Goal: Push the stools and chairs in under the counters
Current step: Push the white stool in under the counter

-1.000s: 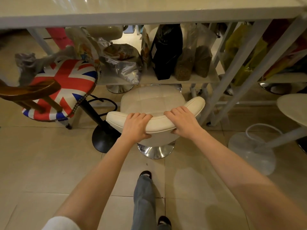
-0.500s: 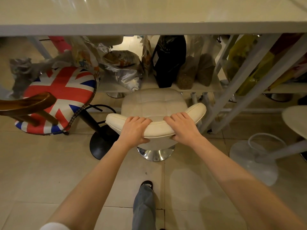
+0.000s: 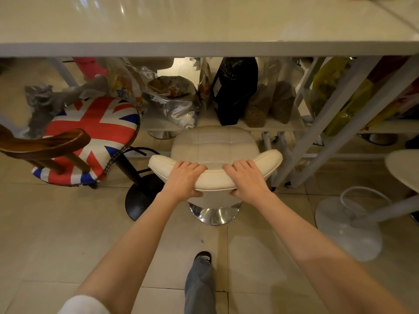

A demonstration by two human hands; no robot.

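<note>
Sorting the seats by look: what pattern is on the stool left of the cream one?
A Union Jack in red, white and blue on the round stool seat, head view.

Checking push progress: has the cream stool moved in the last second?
Yes. The cream stool has slid forward: its seat now meets the low shelf under the counter, closing the earlier gap.

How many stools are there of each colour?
Cream stool, held by the left hand and right hand: 1
Flag-pattern stool: 1
White stool, partly out of frame: 1
Total: 3
</note>
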